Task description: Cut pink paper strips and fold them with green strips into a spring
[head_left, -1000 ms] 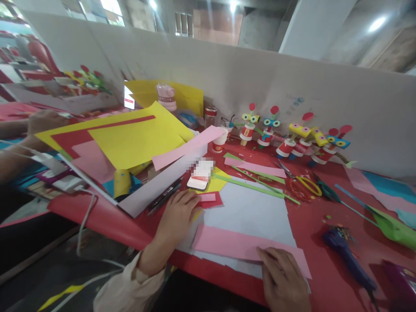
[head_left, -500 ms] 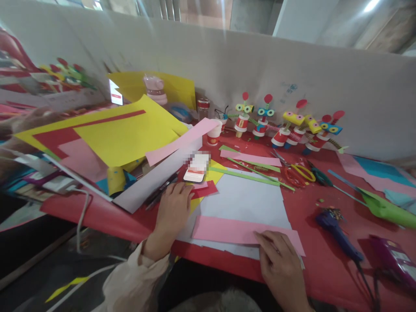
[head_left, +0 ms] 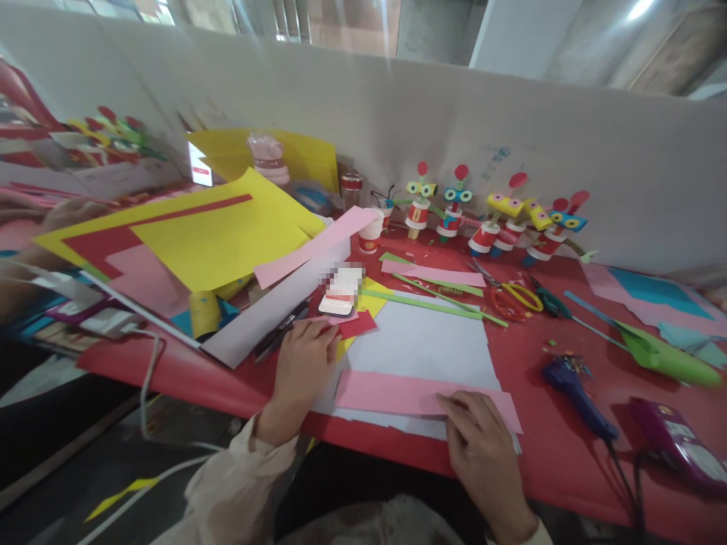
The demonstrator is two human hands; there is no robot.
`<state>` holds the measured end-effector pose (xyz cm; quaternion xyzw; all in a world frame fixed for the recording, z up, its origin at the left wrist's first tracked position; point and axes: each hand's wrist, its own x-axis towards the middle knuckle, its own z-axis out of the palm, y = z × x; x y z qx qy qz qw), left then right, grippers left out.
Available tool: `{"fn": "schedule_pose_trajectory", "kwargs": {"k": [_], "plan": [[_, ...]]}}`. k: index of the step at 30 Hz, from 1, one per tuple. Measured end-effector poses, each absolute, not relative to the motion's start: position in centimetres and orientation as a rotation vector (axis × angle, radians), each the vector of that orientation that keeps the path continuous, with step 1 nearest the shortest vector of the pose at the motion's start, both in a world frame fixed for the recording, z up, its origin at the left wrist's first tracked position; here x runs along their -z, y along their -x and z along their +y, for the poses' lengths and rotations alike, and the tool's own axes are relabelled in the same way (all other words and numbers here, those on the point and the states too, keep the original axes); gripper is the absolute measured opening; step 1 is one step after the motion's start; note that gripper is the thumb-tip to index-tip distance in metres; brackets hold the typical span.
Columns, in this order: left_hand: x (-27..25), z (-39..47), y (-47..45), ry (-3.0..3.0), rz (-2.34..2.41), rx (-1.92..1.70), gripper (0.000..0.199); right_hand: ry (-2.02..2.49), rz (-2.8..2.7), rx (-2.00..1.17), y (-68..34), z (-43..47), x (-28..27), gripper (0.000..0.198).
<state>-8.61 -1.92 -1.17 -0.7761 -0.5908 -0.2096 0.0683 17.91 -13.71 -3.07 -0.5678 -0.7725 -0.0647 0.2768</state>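
Note:
My left hand (head_left: 304, 371) rests palm down beside a phone (head_left: 339, 295), part of it blurred out. Its fingers lie loosely over the edge of a small pink scrap, near a red paper piece (head_left: 359, 324). A long pink paper strip (head_left: 391, 391) lies across the near part of a white paper sheet (head_left: 420, 341). On the strip's lower right part lie the fingertips of my right hand (head_left: 482, 454), the fingers bent and slightly apart. The undersides of both hands are hidden.
Scissors (head_left: 519, 297), a blue glue gun (head_left: 579, 397) and a purple device (head_left: 675, 443) lie to the right. Several paper-cup figures (head_left: 419, 212) line the wall. Stacked coloured paper (head_left: 210, 235) covers the left side; a person's arm (head_left: 28, 257) is beyond it.
The view has shifted slightly, so the things on the right appear a little further left. Both hands keep their places on the paper, and the pink strip stays under my right fingers.

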Motion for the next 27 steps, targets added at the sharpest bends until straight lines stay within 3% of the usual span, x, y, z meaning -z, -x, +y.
{"fn": "schedule_pose_trajectory", "kwargs": {"k": [6,11,16,24,27], "plan": [[0.2,-3.7,7.7,2.228,-1.743,0.758,0.030,1.634,-2.146,0.118,-16.4,-12.4,1.4,0.025],[0.1,-7.7,3.0,2.749,-1.238,0.839,0.025,1.614,-2.131,0.108,-15.1,-11.7,1.4,0.025],[1.5,-8.8,0.5,2.814,-1.184,0.815,0.015,1.573,-2.182,0.068,-16.4,-12.9,2.0,0.026],[-2.8,-6.6,1.5,2.306,-0.789,1.290,0.024,1.343,-1.888,0.634,-19.2,-12.1,-1.7,0.036],[-2.6,-6.3,1.7,2.400,-0.844,1.153,0.023,1.411,-1.927,0.585,-19.0,-11.5,-1.3,0.033]]}}
